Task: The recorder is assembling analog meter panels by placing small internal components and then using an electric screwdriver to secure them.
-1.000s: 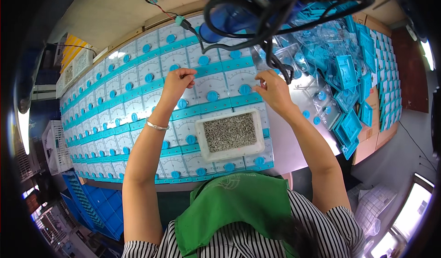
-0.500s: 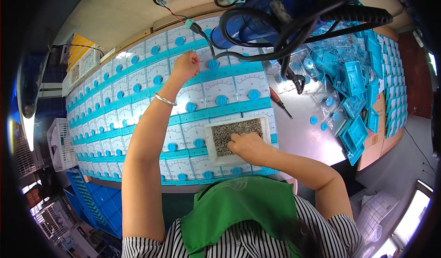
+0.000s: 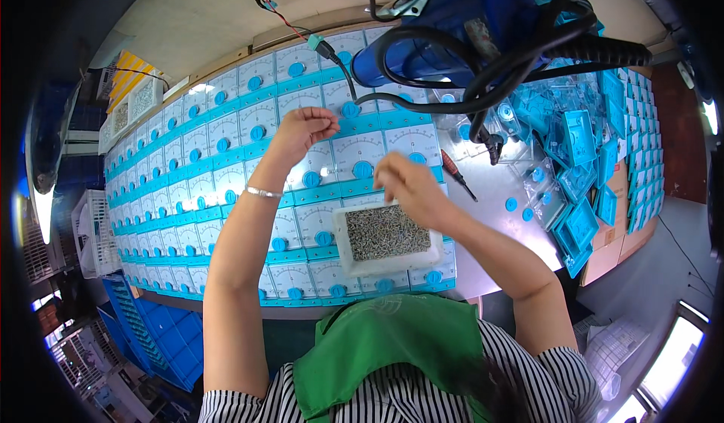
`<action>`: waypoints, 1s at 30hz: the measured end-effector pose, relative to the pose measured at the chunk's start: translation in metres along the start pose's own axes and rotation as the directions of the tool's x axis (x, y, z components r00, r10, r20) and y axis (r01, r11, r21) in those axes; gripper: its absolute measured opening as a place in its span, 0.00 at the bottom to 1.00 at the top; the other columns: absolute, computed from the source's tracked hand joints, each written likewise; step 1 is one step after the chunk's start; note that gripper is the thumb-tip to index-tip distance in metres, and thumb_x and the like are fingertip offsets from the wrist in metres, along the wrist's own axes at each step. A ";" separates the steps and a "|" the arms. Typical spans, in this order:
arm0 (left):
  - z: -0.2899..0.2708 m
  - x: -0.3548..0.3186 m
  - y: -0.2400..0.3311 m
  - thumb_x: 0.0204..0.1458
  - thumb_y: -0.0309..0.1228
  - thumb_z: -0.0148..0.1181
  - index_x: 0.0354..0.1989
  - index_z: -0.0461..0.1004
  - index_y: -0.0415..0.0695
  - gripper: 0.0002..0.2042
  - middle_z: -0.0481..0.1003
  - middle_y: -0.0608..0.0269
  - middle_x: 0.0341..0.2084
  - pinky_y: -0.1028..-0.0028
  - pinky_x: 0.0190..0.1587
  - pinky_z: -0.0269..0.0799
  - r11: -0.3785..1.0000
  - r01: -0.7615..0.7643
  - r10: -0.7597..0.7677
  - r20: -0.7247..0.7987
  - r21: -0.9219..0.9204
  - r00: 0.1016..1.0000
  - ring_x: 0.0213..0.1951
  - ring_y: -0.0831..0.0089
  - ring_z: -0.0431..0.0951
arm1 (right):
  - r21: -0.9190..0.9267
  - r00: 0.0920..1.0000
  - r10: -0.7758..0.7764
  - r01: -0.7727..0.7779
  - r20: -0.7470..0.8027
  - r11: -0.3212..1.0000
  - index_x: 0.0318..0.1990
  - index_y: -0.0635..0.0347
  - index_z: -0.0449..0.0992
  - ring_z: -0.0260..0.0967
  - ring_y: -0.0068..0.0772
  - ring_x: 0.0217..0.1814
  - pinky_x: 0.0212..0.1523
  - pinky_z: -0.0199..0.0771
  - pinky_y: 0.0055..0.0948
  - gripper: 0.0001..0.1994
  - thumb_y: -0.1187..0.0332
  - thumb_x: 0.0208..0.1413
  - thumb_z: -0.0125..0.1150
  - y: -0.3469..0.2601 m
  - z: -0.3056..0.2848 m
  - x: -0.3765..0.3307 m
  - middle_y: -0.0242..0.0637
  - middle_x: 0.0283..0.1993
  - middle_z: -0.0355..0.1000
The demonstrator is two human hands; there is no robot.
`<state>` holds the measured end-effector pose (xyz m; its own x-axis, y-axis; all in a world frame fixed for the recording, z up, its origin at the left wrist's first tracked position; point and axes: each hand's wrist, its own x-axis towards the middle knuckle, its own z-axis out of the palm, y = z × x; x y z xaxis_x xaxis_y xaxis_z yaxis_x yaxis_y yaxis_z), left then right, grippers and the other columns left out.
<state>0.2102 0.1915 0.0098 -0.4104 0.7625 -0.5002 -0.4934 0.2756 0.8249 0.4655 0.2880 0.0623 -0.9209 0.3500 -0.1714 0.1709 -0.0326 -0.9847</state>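
Note:
Rows of meter units with white dial faces and turquoise knobs and frames (image 3: 360,145) cover the table. My left hand (image 3: 303,132) is over the far middle rows, its thumb and fingers pinched together; whatever they hold is too small to make out. A white tray (image 3: 348,260) full of small metal screws (image 3: 385,236) rests on the nearest rows. Just beyond the tray's far right edge, above the dials, is my right hand (image 3: 413,189). Its fingers curl together, and I cannot make out what is in them.
A blue electric screwdriver (image 3: 460,35) with looped black cables hangs at the far right of the middle. A red-handled hand screwdriver (image 3: 458,174) lies beside the units. Turquoise frames and clear covers (image 3: 577,140) pile up at the right, near loose knobs (image 3: 511,204).
My right hand has come out of the screws and moved up, away from the tray. My left hand has shifted slightly nearer, still pinched.

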 end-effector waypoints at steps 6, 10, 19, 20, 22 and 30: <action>0.017 -0.024 -0.005 0.59 0.24 0.54 0.45 0.73 0.34 0.09 0.78 0.52 0.36 0.76 0.43 0.80 0.994 0.111 -0.112 0.033 0.020 0.993 0.40 0.67 0.81 | -0.261 0.969 -0.102 0.040 -0.226 0.964 0.33 0.65 0.74 0.66 0.19 0.28 0.30 0.67 0.21 0.06 0.71 0.59 0.56 0.023 -0.036 0.054 0.31 0.27 0.70; 0.035 -0.014 -0.003 0.59 0.25 0.54 0.44 0.72 0.35 0.08 0.78 0.55 0.33 0.74 0.41 0.80 0.996 0.092 -0.092 0.014 -0.019 0.996 0.36 0.69 0.80 | -0.097 0.959 0.043 -0.073 -0.282 0.993 0.36 0.66 0.77 0.65 0.17 0.28 0.28 0.64 0.19 0.06 0.71 0.57 0.61 0.037 -0.045 0.057 0.28 0.26 0.70; 0.050 0.044 0.003 0.51 0.22 0.62 0.32 0.75 0.35 0.04 0.76 0.61 0.23 0.78 0.27 0.77 0.963 -0.126 0.137 -0.029 0.240 0.990 0.24 0.74 0.79 | -0.035 0.952 0.006 -0.017 -0.305 0.999 0.30 0.67 0.78 0.68 0.16 0.28 0.28 0.67 0.18 0.06 0.72 0.52 0.65 0.041 -0.058 0.037 0.31 0.24 0.74; 0.053 0.045 -0.001 0.51 0.22 0.61 0.32 0.75 0.34 0.04 0.77 0.60 0.21 0.77 0.24 0.76 0.906 -0.253 0.264 0.014 0.338 0.964 0.22 0.74 0.78 | -0.091 0.955 -0.004 -0.024 -0.295 0.996 0.32 0.68 0.77 0.68 0.17 0.27 0.27 0.66 0.18 0.08 0.70 0.55 0.63 0.040 -0.060 0.034 0.32 0.25 0.74; 0.055 0.054 0.000 0.51 0.22 0.60 0.31 0.74 0.34 0.04 0.77 0.59 0.21 0.77 0.23 0.77 0.847 -0.224 0.253 0.005 0.483 0.967 0.21 0.73 0.78 | 0.041 0.937 0.052 -0.041 -0.346 0.998 0.32 0.69 0.77 0.67 0.17 0.27 0.27 0.65 0.19 0.09 0.69 0.56 0.60 0.040 -0.061 0.035 0.33 0.26 0.73; 0.077 0.052 0.023 0.52 0.25 0.54 0.37 0.72 0.40 0.06 0.71 0.63 0.15 0.77 0.15 0.68 0.657 -0.278 0.258 0.137 0.701 0.956 0.14 0.75 0.73 | -0.232 0.948 -0.098 0.027 -0.302 0.972 0.34 0.68 0.81 0.68 0.19 0.23 0.25 0.66 0.22 0.08 0.72 0.52 0.58 0.047 -0.069 0.043 0.34 0.25 0.75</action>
<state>0.2367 0.2825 0.0234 -0.4150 0.8804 -0.2293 0.3274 0.3797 0.8653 0.4580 0.3657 0.0109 -0.7844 0.6176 -0.0569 0.2227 0.1949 -0.9552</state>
